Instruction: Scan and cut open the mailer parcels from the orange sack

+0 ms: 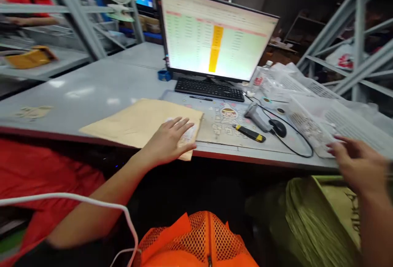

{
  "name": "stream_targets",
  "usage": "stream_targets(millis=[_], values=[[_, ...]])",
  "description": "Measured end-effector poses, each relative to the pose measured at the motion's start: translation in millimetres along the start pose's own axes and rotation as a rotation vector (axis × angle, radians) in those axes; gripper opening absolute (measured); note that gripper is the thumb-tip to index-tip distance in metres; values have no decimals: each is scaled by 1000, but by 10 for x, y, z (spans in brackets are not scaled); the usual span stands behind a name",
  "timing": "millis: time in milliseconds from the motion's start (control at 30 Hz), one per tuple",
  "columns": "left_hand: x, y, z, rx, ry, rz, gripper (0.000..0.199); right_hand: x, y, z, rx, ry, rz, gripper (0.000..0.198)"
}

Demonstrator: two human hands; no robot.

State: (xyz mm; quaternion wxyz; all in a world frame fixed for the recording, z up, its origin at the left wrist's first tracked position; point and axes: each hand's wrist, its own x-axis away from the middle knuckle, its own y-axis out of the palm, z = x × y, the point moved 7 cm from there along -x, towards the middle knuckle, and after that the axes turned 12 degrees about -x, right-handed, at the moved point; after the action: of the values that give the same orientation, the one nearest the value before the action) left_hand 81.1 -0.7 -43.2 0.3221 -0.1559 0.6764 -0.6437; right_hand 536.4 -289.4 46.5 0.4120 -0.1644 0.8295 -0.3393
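A flat pale-yellow envelope (125, 122) lies on the desk, its right end near the front edge. My left hand (168, 140) rests on that end with fingers spread, partly covering a white label (188, 133). To the right, my right hand (357, 158) hovers by the front corner of a white plastic basket (353, 126). Its fingers are loosely curved and apart, slightly blurred, with nothing visible between them. Small pale items (307, 126) sit inside the basket; I cannot make out their kind.
A monitor (215, 34) and black keyboard (208, 89) stand behind a desk mat holding a yellow-black utility knife (250, 133), barcode scanner (257, 116) and mouse (278, 128). A blue tape roll (164, 75) sits left. An olive-green bag (319, 218) is below right. Another person's arm (37, 21) shows far left.
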Motion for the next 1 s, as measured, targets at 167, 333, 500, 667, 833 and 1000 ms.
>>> stream_targets(millis=[167,333,500,667,833,1000], values=[[-187,606,74,-119,-59,-215,97,-756,1780,-616,-19,-6,-368,53],[-216,735,211,-56,-76,-207,100,-875,2716,-778,205,91,-645,70],[-579,749,585,10,-97,-198,101,-817,2849,-917,254,146,-628,64],[-870,665,1156,92,-57,-80,88,-896,2727,-1107,215,138,-586,53],[-587,752,1484,68,220,-35,88,-1051,2310,-1326,11,39,-664,37],[-431,940,1485,-20,246,-26,85,-882,1853,-1740,-327,-66,-990,36]])
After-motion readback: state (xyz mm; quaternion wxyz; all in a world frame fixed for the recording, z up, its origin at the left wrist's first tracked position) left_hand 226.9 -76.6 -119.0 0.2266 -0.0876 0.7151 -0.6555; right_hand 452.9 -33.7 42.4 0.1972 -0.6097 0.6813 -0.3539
